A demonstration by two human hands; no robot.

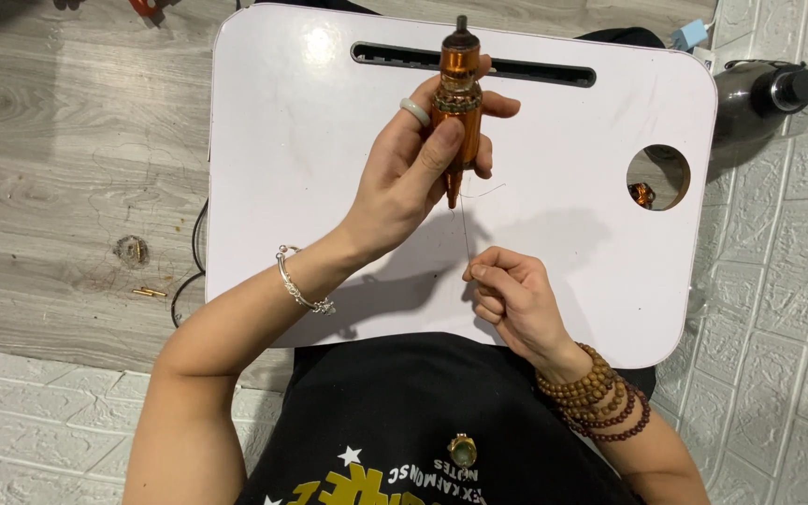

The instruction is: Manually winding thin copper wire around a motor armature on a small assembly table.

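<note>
An orange, bullet-shaped metal tool [457, 112], judged rigid, smooth and best gripped mid-body, was held upright above the white lap tray [282, 140] by the closed left hand [413, 173], while a thin, limp thread [465, 229] was pinched near its lower end by the right hand [512, 295].

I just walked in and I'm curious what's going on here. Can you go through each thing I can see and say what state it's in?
Left hand: raised, closed around the orange tool.
Orange tool: held upright, pointed tip down.
Right hand: fingertips pinched on the thin thread.
Thin thread: runs from the tool's tip to the right hand.
White lap tray: flat, slot and round hole open.
Dark flask: lying on its side, capped.
</note>
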